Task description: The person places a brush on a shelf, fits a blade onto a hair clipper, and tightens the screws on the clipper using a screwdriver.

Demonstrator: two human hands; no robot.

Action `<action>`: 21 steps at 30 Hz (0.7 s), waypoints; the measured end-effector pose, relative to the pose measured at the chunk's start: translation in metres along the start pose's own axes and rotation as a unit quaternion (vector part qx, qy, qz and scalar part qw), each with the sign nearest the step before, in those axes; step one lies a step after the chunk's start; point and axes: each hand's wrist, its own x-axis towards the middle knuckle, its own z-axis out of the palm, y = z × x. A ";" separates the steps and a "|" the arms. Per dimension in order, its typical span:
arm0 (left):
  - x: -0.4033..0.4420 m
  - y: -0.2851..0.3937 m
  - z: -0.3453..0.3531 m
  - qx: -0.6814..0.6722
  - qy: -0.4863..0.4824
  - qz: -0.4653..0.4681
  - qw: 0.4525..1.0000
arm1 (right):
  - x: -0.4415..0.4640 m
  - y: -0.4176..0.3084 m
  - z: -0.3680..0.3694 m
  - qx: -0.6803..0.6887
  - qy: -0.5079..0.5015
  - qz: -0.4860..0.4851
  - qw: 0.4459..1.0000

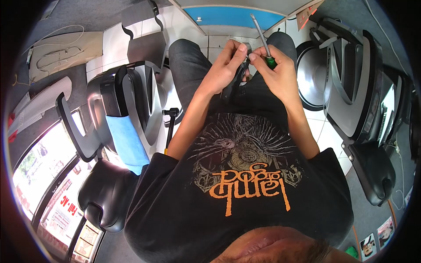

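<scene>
In front of my lap, my left hand (pixel 222 72) is closed around a slim dark object (pixel 239 75), whose kind I cannot make out. My right hand (pixel 280 72) holds a screwdriver (pixel 260 33) with a green handle and a metal shaft pointing up and away. The thumb and fingertips of that hand also meet at the upper end of the dark object, close to the left fingertips. Fingers hide much of this object, and its lower part blends into my dark clothes.
Black-and-grey salon-style chairs stand at left (pixel 144 101) and right (pixel 351 87). A light-blue towel (pixel 127 142) hangs on the left one. Near my left forearm is a black-headed tool (pixel 172 113) with a bit of yellow. A blue-fronted cabinet (pixel 232 16) stands ahead, beyond white floor tiles (pixel 188 28).
</scene>
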 end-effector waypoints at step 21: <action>0.002 -0.010 -0.008 -0.321 -0.118 -0.039 0.939 | 0.000 -0.010 -0.003 0.241 -0.019 0.170 0.955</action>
